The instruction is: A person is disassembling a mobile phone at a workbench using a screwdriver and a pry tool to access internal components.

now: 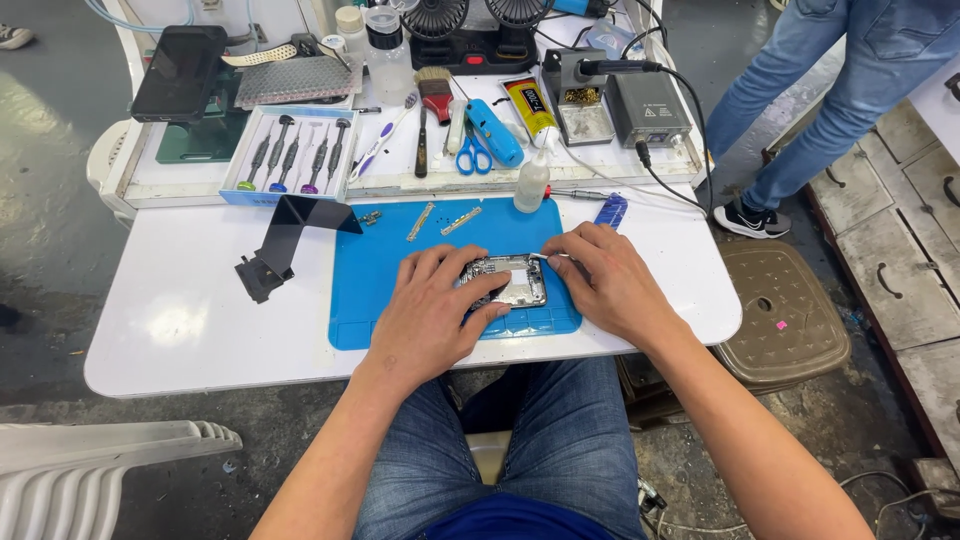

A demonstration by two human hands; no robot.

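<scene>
My left hand lies flat over the left side of the opened phone, fingers spread, pinning it to the blue mat. My right hand is pinched shut on a thin metal tool — tip touching the phone's upper right corner. Just beyond my right hand: a small white bottle and a blue-handled tool. Past my left hand — a black flex strip, loose brackets, a screwdriver tray.

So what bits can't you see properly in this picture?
- Opened phone, head view: its left part is hidden under the left hand.
- Thin tool tip by the right hand: too small to identify.
- Standing person: cut off by the top edge.
</scene>
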